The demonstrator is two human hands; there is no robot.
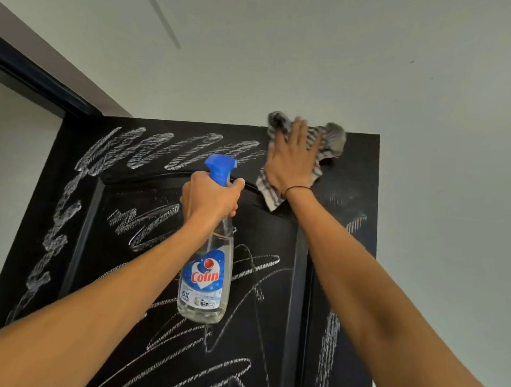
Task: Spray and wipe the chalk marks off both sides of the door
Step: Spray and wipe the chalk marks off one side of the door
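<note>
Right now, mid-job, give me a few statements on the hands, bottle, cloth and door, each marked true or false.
1. The left hand grips the spray bottle by its neck. True.
2. The right hand presses a striped cloth flat on the door near its top edge. True.
3. The door is already free of chalk marks. False: scribbles cover most of it.
4. The bottle's trigger head is red. False: it is blue.
5. The cloth lies on the door's lower panel. False: it is at the upper right corner.

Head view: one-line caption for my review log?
Right hand presses cloth on chalked door top; left hand grips spray bottle.
</note>
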